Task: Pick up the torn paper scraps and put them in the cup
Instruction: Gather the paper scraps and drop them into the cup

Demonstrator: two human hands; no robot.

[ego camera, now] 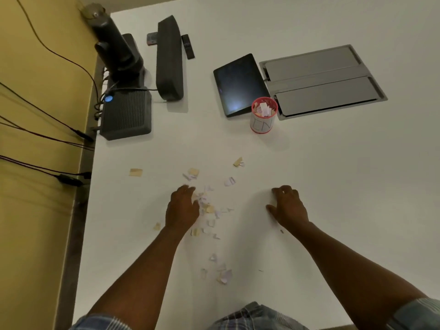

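Torn paper scraps (pixel 209 208), white and tan, lie scattered over the middle of the white table (pixel 333 175). More scraps sit nearer me (pixel 223 275) and farther out (pixel 192 173). My left hand (pixel 182 208) rests palm down at the left edge of the main pile, fingers touching scraps. My right hand (pixel 287 206) lies on bare table to the right, fingers spread, holding nothing. A pink-rimmed cup (pixel 263 115) with a white label stands beyond the pile and holds several scraps.
A dark tablet (pixel 238 84) leans left of the cup. A grey cable hatch (pixel 321 82) is set into the table on the right. Black devices (pixel 126 113) and a speaker bar (pixel 169 58) stand at the far left. Cables run along the yellow wall.
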